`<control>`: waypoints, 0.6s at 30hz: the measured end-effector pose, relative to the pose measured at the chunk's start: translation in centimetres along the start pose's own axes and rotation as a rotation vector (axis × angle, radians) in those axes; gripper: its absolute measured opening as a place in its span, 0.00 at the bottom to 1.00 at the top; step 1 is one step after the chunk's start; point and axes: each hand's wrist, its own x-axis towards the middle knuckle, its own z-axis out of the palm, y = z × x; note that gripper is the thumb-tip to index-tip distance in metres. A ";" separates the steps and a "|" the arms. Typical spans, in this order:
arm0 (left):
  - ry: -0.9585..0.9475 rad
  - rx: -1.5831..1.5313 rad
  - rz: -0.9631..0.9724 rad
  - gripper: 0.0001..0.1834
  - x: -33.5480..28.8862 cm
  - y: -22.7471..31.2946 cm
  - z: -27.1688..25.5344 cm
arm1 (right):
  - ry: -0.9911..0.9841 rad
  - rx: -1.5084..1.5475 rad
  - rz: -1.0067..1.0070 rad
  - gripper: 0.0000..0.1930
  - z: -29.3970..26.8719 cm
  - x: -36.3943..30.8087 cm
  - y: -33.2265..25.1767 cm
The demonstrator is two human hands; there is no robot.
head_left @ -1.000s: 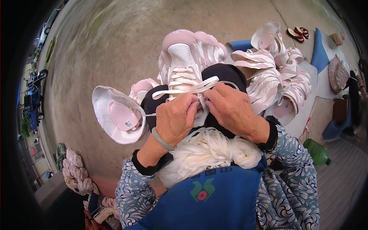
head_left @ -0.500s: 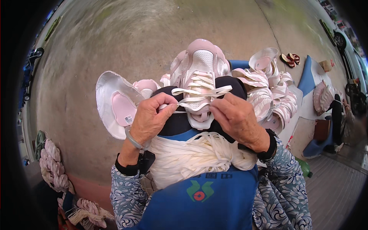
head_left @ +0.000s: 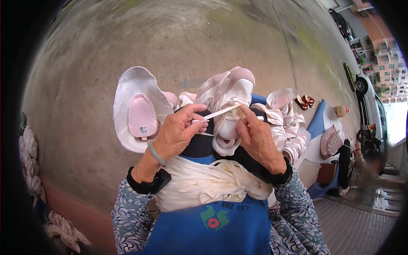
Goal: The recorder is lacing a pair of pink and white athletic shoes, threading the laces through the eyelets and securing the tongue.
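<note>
The shoe rests on the knees, its toe pointing away. Left of the shoe, the left hand pinches a white lace that slants up across the shoe. At the shoe's right edge, the right hand is half curled, forefinger against the lace; I cannot tell whether it grips. On the shoe's near side lies a lace bundle; to its left, a wide-mouthed upper.
</note>
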 end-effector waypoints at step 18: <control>-0.218 0.256 0.227 0.05 -0.2 -0.6 -0.9 | -0.045 0.108 0.123 0.15 2.0 -0.4 -1.5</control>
